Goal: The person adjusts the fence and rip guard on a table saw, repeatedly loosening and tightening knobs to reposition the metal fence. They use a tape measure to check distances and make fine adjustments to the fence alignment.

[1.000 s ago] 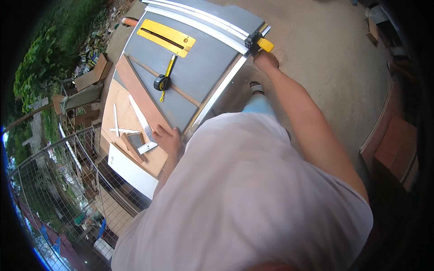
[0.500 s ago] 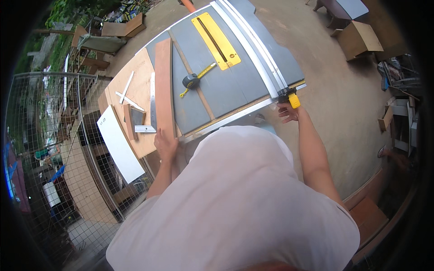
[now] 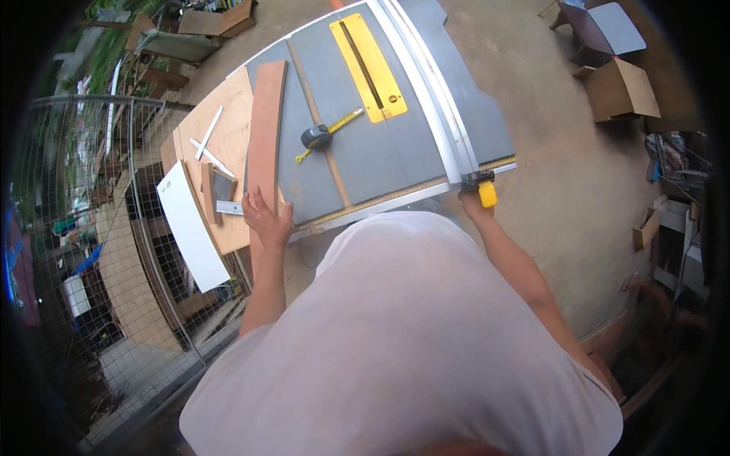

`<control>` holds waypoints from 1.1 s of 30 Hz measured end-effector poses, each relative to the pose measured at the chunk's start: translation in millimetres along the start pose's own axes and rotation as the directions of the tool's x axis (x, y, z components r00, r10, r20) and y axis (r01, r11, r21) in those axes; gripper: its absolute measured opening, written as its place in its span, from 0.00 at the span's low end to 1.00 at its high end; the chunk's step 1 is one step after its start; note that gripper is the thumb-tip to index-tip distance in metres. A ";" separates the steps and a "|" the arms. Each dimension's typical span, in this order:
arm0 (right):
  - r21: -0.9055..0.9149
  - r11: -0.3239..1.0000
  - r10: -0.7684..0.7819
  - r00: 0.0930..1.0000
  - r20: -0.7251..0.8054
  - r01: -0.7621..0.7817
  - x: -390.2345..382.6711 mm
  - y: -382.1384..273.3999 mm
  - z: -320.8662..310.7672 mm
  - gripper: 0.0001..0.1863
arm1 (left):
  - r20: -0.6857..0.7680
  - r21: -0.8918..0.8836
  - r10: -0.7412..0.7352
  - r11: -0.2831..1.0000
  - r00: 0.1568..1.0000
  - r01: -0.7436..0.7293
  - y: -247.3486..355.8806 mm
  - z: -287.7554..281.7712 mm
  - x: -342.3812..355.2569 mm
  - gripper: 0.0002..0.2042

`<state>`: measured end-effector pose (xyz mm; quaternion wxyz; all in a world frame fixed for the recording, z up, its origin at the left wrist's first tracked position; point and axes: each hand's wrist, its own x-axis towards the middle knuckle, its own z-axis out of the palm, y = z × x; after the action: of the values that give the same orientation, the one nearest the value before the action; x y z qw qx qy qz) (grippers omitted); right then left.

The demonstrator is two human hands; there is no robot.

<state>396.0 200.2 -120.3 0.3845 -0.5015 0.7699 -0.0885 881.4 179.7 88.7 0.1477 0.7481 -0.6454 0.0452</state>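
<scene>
My left hand [image 3: 268, 219] rests with its fingers spread on the near end of a long reddish-brown wooden board [image 3: 266, 129]. This board lies along the left side of a grey table saw top [image 3: 342, 171]. My right hand [image 3: 477, 205] is at the near end of the saw's silver rip fence [image 3: 437, 91], just below its yellow lock lever [image 3: 487, 194]; its fingers are mostly hidden there. Between the hands, a dark tape measure [image 3: 315, 137] lies on the saw top, its yellow blade partly out. A metal square [image 3: 229, 207] shows beside the board, partly covered.
A yellow insert [image 3: 369, 68] with a dark slot sits in the saw top. On the plywood [image 3: 182, 137] at left lie white strips [image 3: 209, 135], a small wood piece [image 3: 209, 194] and a white panel [image 3: 190, 228]. Wire mesh fencing [image 3: 84, 205] stands farther left; a cardboard-coloured box [image 3: 622, 91] stands far right.
The board has shifted left over the metal square's long arm. My left hand has moved up onto it, fingers now spread. My right hand's fingers have gone behind the fence end.
</scene>
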 end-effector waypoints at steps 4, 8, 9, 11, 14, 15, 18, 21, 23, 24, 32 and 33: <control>0.199 0.916 0.268 0.901 0.341 -0.348 -11.4 -55.7 -49.3 0.15 | 0.102 -0.210 0.100 0.975 0.990 -0.077 50.0 22.8 64.2 0.43; 0.421 0.714 0.201 0.740 0.642 -0.560 -8.7 -31.3 -69.6 0.19 | 0.456 -0.395 0.127 0.916 0.881 0.073 88.4 39.9 124.4 0.38; 0.506 0.604 0.076 0.676 0.733 -0.616 3.1 -18.4 -70.7 0.18 | 0.464 -0.376 0.111 0.923 0.879 0.082 88.0 47.8 131.8 0.36; 0.569 0.428 -0.139 0.571 0.809 -0.702 13.4 -14.1 -72.0 0.16 | 0.474 -0.335 0.088 0.938 0.876 0.086 86.2 60.2 146.6 0.32; 0.546 0.505 0.051 0.654 0.755 -0.668 7.5 -17.3 -63.7 0.07 | 0.498 -0.412 0.152 0.908 0.854 0.079 83.3 62.8 146.7 0.28; 0.534 0.571 0.172 0.726 0.665 -0.624 0.8 -21.8 -57.0 0.06 | 0.485 -0.437 0.187 0.898 0.855 0.052 82.9 59.1 146.4 0.26; 0.472 0.693 0.303 0.814 0.496 -0.545 -9.7 -51.3 -60.6 0.05 | 0.436 -0.393 0.256 0.917 0.863 -0.073 69.8 63.1 145.8 0.23; 0.464 0.705 0.302 0.819 0.487 -0.536 -16.1 -52.5 -63.3 0.05 | 0.506 -0.394 0.200 0.919 0.839 0.018 80.0 56.9 153.4 0.20; 0.538 0.641 0.277 0.819 0.503 -0.547 -11.6 -41.0 -55.4 0.05 | 0.533 -0.421 0.183 0.904 0.826 0.072 84.6 53.9 156.6 0.19; 0.570 0.606 0.266 0.816 0.513 -0.555 -12.2 -31.1 -50.0 0.05 | 0.551 -0.432 0.173 0.896 0.816 0.101 85.2 54.2 155.0 0.18; 0.397 0.785 0.279 0.843 0.461 -0.476 -15.3 -48.6 -63.8 0.08 | 0.521 -0.517 0.201 0.848 0.829 0.119 108.7 60.4 160.3 0.19; 0.370 0.781 0.287 0.816 0.502 -0.503 -10.3 -41.9 -61.4 0.09 | 0.532 -0.507 0.208 0.854 0.821 0.113 119.0 61.9 167.8 0.19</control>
<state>385.8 173.3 -50.9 0.6633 -0.2178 0.7109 -0.0848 784.6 -12.0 92.4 0.1426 0.6419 -0.6665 -0.3513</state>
